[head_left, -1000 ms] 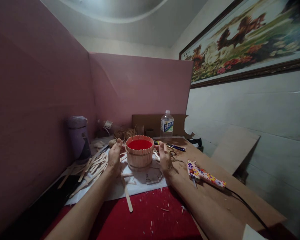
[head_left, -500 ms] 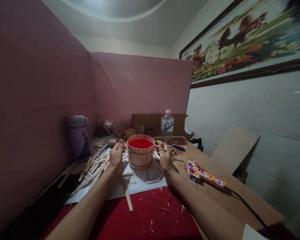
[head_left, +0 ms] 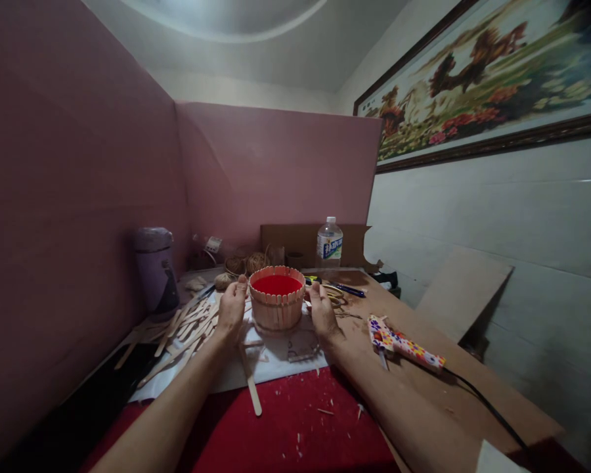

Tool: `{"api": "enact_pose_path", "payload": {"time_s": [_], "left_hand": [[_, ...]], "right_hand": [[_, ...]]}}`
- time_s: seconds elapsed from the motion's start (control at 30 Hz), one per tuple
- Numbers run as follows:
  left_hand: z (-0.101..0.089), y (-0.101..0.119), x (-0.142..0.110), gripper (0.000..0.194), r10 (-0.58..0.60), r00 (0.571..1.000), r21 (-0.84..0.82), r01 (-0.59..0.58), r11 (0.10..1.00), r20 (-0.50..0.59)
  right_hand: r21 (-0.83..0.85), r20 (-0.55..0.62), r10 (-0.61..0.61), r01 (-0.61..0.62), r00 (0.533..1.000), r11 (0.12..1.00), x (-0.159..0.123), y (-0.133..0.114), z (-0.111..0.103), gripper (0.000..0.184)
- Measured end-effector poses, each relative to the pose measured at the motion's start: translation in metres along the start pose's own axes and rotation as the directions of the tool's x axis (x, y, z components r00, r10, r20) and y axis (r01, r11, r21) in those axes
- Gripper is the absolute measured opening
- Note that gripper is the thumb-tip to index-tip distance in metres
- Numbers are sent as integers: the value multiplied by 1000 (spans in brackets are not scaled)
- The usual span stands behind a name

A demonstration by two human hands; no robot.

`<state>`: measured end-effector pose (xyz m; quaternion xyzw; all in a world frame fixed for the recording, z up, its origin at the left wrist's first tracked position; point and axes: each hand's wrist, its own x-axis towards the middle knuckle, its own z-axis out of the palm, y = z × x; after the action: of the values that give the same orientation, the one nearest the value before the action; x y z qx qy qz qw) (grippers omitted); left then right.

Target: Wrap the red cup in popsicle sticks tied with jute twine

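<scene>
A small round bucket (head_left: 276, 314) of craft sticks with a scalloped rim and a bright red inside stands in front of me, over a white sheet (head_left: 276, 372). My left hand (head_left: 232, 305) is at its left side, thumb up, fingers mostly hidden and curled against the side. On the opposite side, my right hand (head_left: 324, 312) grips in the same way near the rim. Loose craft sticks (head_left: 192, 322) are heaped left of my left hand, and one craft stick (head_left: 251, 384) points toward me below the bucket.
A floral hot glue gun (head_left: 404, 347) with a black cord lies at right on a brown board (head_left: 453, 394). Behind are a plastic bottle (head_left: 329, 246), balls of twine (head_left: 257, 263) and a blue pen (head_left: 349, 290). A purple flask (head_left: 157, 276) stands left. Scraps dot the red cloth (head_left: 295, 420).
Both hands have shifted slightly, with the left nearer the bucket's side. The bucket sits a touch to the left and tilts a little more toward me.
</scene>
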<state>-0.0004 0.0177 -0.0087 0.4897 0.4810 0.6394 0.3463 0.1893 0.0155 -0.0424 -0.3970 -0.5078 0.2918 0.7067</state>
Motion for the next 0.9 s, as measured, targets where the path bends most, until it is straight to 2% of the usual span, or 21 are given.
{"api": "enact_pose_path", "payload": {"time_s": [0.33,0.53,0.67,0.77,0.9], "left_hand": [[-2,-2,2,73,-9,1000,-7,9,1000,-8],[-2,3,-3,74,-16,996,-14,17,1000,84],[-1,4,-3,71,7,999,0,-7,1000,41],[-1,4,0,68,22,1000,17,-22,1000,-3],[-2,3,0,70,6,999,3,-6,1000,33]], "right_hand": [[-87,-68,71,-77,995,993,0,-2,0,68],[-119,-72,94,-102,993,988,-2,-7,-1,66],[-143,-105,110,-125,988,982,-2,-8,0,66],[-134,-75,96,-105,993,985,-3,-10,1,66],[-140,-61,90,-97,994,985,-4,-12,1,65]]}}
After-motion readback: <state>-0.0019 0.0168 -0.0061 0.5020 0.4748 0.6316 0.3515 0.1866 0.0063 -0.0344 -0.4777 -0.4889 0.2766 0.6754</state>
